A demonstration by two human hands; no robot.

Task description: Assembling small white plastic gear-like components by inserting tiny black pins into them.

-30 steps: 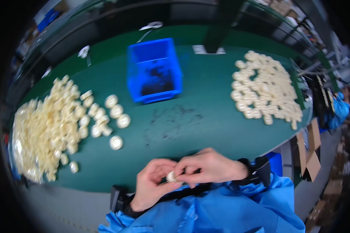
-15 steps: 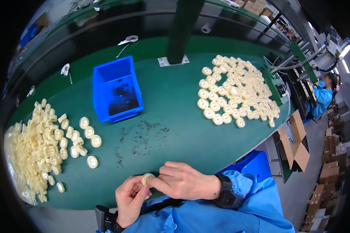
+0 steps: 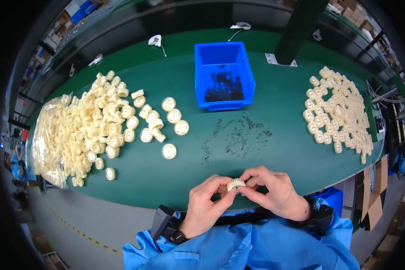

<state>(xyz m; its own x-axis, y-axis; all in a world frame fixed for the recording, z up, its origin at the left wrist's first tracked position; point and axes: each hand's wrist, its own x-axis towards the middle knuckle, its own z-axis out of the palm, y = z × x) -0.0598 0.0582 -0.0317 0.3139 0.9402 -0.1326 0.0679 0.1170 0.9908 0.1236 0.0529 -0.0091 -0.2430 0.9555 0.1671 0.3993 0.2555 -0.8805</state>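
A cream toothed plastic wheel (image 3: 235, 183) is held between both hands close to the near edge of the table. My left hand (image 3: 206, 203) pinches its left side with thumb and fingertips. From the other side, my right hand (image 3: 274, 192) has its thumb and index finger closed on the same wheel. Just beyond the hands, many tiny black parts (image 3: 242, 137) lie scattered on the green tabletop. Farther back, a blue bin (image 3: 224, 105) has a heap of similar black bits (image 3: 225, 87) in it.
A large pile of cream wheels (image 3: 90, 121) spills from a clear plastic bag (image 3: 47, 148) at left. More wheels (image 3: 337, 110) lie in a flat cluster at right. Behind the bin stands a green post (image 3: 297, 33); an open cardboard box (image 3: 373, 195) is at lower right.
The view has swung left, so everything sits farther right in it. My right hand's fingers have shifted from over the wheel to its right side; both hands still hold it.
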